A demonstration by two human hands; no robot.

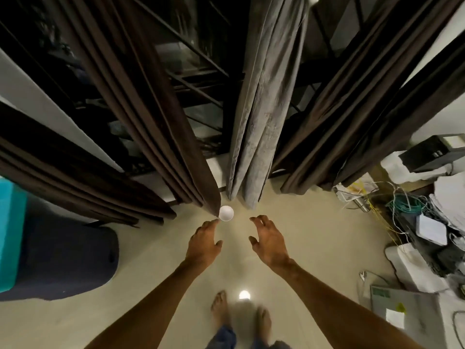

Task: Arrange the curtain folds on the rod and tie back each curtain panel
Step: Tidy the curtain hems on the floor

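Note:
A dark brown curtain panel (151, 114) hangs in gathered folds left of centre, its bottom corner near a bright white round spot (226, 213) on the floor. A grey curtain panel (259, 109) hangs beside it at centre. Another brown panel (357, 104) hangs to the right, and one more (65, 172) at far left. My left hand (204, 242) reaches forward with straight fingers, fingertips just below the brown panel's bottom corner. My right hand (269, 239) is held out with spread, slightly bent fingers below the grey panel, holding nothing. The rod is out of view.
A dark window with metal bars (198, 79) lies behind the curtains. A dark blue mattress with a teal sheet (57, 258) lies on the left. Cables, white boxes and a black device (427, 217) clutter the right. My bare feet (240, 313) stand on the beige floor.

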